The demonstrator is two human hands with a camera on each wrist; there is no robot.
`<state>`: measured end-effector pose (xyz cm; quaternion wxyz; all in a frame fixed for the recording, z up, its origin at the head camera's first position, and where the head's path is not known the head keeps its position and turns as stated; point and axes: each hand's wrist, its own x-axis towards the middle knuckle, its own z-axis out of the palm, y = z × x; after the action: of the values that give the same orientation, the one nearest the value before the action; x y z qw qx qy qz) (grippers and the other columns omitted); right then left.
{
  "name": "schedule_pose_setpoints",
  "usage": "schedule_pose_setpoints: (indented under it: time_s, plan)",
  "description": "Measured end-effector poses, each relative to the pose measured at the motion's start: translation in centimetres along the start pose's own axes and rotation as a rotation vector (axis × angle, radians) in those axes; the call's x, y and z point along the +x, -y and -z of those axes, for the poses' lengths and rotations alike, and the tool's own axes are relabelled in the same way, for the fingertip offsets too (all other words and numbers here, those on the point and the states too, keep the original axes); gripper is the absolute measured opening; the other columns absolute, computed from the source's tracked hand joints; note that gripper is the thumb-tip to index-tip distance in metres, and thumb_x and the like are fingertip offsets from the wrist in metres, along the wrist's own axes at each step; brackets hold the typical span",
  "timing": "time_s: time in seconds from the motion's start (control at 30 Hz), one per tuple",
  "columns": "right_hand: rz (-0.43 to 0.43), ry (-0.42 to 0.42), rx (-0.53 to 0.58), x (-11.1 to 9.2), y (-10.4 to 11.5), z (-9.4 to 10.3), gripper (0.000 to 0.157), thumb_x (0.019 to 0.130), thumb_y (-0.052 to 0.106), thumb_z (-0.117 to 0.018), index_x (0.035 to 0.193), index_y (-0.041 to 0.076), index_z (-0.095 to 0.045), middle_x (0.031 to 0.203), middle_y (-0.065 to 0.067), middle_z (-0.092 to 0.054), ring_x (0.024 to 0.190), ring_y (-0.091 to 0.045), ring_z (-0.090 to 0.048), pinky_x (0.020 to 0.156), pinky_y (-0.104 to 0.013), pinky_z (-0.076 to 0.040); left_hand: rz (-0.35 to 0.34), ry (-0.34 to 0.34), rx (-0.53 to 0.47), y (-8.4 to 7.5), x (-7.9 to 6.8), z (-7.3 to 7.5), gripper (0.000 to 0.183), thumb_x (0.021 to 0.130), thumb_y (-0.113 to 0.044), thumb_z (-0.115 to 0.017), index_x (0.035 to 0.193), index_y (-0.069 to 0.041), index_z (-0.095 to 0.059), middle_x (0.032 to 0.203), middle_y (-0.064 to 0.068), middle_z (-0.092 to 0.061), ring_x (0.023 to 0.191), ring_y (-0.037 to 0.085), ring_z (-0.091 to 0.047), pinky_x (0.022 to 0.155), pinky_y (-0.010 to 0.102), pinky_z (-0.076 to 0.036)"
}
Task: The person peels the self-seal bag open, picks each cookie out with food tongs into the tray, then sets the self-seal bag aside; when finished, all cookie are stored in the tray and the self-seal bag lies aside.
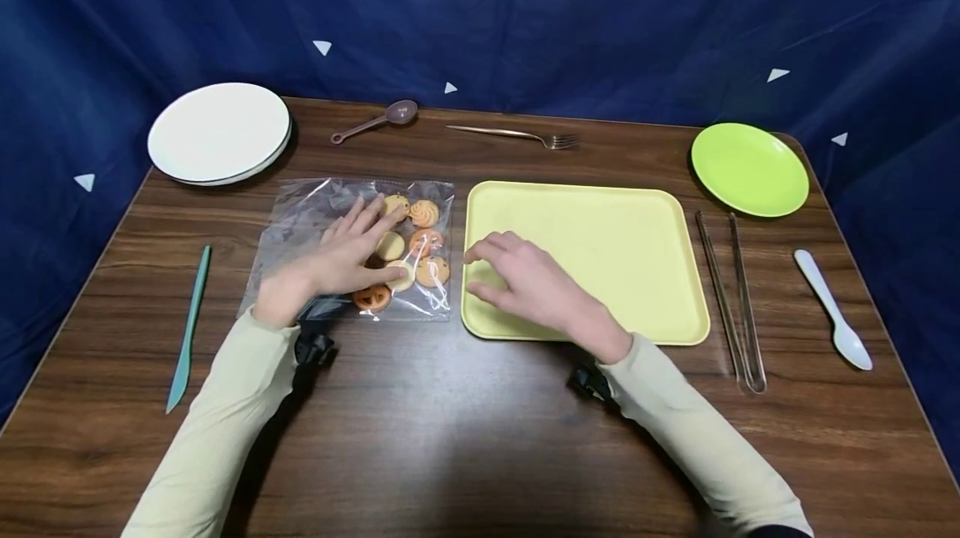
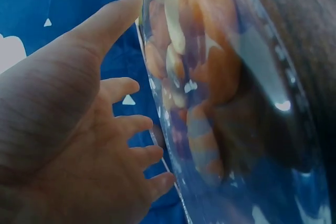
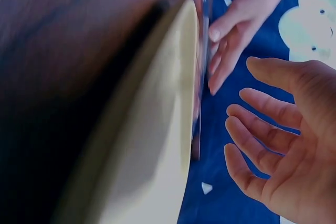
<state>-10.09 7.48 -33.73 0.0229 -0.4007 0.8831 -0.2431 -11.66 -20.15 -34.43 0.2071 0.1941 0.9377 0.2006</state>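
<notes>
My left hand [image 1: 347,250] lies over a clear plastic bag [image 1: 285,213] of cookies, fingers spread and fairly straight. In the left wrist view its fingertips are right at the surface of the bag [image 2: 252,145]. Several cookies [image 1: 432,271] show through the plastic, some round, one swirled, one pretzel-shaped; the hand hides part of them. Above the left side of a pale yellow tray [image 1: 622,246] hovers my right hand [image 1: 525,284], its fingers loosely bent and holding nothing. The right wrist view shows a gap between that hand and the tray's rim [image 3: 186,77].
White plates [image 1: 217,133], a brown measuring spoon [image 1: 401,112] and a fork [image 1: 517,135] lie along the back. A teal knife [image 1: 191,325] is at left. To the right are metal tongs [image 1: 742,313], a green plate [image 1: 748,169] and a white spoon [image 1: 832,309].
</notes>
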Motion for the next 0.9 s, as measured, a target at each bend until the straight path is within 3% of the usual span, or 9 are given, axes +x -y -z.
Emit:
schedule_pose_setpoints:
  time_s: [0.33,0.43,0.67,0.9]
  plan:
    - [0.018,0.12,-0.124,1.4,2.3,-2.4,0.027,0.084,0.033,-0.071,0.099,0.013,-0.064,0.102,-0.001,-0.061,0.096,-0.017,-0.056,0.079,-0.037,-0.039,0.112,0.09,0.011,-0.1,0.5,-0.6,0.096,0.088,-0.047,-0.062,0.152,-0.009,-0.001,0.151,0.023,0.021,0.136,0.04,0.022,0.105,0.061,0.005]
    - [0.036,0.146,-0.162,1.8,2.7,-2.8,0.025,0.083,0.034,-0.071,0.095,0.014,-0.064,0.094,0.002,-0.059,0.09,-0.014,-0.054,0.077,-0.036,-0.038,0.12,0.104,0.013,-0.1,0.6,-0.6,0.096,0.089,-0.047,-0.061,0.152,-0.01,0.001,0.15,0.022,0.023,0.135,0.038,0.024,0.105,0.06,0.007]
    - [0.033,0.253,-0.235,2.9,3.4,-3.6,0.025,0.084,0.039,-0.07,0.09,0.016,-0.063,0.093,0.003,-0.059,0.092,-0.016,-0.054,0.077,-0.037,-0.038,0.119,0.116,0.013,0.0,0.6,-0.7,0.094,0.09,-0.047,-0.059,0.152,-0.011,0.003,0.15,0.021,0.025,0.134,0.036,0.027,0.105,0.059,0.008]
    - [0.016,0.269,-0.23,3.2,3.3,-4.0,0.02,0.085,0.035,-0.07,0.081,0.018,-0.06,0.088,0.005,-0.059,0.09,-0.014,-0.055,0.074,-0.036,-0.039,0.111,0.115,0.009,0.2,0.5,-0.8,0.095,0.09,-0.048,-0.058,0.152,-0.01,0.003,0.15,0.021,0.026,0.134,0.036,0.028,0.105,0.059,0.009]
